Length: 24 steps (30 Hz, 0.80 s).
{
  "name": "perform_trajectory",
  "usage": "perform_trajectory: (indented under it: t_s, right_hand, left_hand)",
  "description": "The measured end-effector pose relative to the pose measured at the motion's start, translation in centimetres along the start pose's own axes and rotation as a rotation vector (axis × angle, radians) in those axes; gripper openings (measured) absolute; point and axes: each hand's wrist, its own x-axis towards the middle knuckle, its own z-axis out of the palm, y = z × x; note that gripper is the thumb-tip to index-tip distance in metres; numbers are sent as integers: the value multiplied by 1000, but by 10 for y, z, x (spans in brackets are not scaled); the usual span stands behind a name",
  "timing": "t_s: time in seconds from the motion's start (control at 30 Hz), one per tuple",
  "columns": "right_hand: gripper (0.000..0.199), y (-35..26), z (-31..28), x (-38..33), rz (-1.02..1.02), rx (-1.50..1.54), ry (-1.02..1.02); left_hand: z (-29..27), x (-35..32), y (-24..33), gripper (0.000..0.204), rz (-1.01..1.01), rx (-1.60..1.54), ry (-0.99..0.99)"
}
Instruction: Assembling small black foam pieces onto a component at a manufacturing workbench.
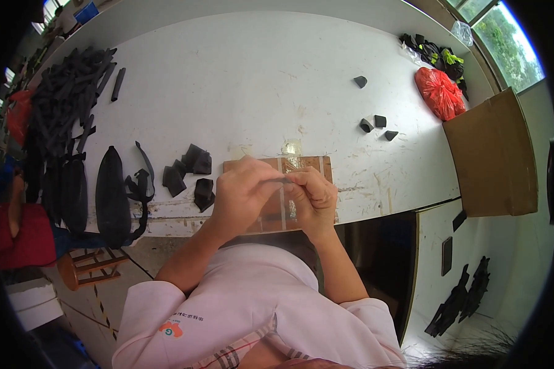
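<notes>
My left hand (243,192) and my right hand (314,194) meet above a brown board (271,216) at the table's near edge. Between their pinched fingertips is a small dark strip (278,180), mostly hidden by the fingers, so its exact kind does not show. Clear tape (292,149) runs over the board's far edge onto the table. Left of my left hand lie several black folded pieces (196,158), with another black piece (204,193) closest to my wrist.
A pile of black tubes (68,92) covers the far left. Black pouches with straps (112,197) lie at the near left. Small black pieces (380,121), a red bag (440,93) and a cardboard box (492,157) are at right. A wooden stool (86,270) and another person's red sleeve (21,230) are at left.
</notes>
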Motion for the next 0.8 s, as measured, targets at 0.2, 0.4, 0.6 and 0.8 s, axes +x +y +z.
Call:
perform_trajectory:
  t_s: [0.2, 0.4, 0.6, 0.8]
  right_hand:
    - [5, 2, -4, 2, 81, 116, -17]
    - [6, 4, -6, 7, 127, 159, -75]
    - [10, -8, -2, 6, -113, -203, -48]
    - [8, 4, 8, -6, -105, -189, 79]
  left_hand:
    - [0, 4, 1, 8, 77, 14, 50]
    - [2, 6, -8, 16, 103, 53, 85]
    - [2, 0, -14, 3, -2, -138, 28]
    - [9, -3, -16, 11, -34, -159, 31]
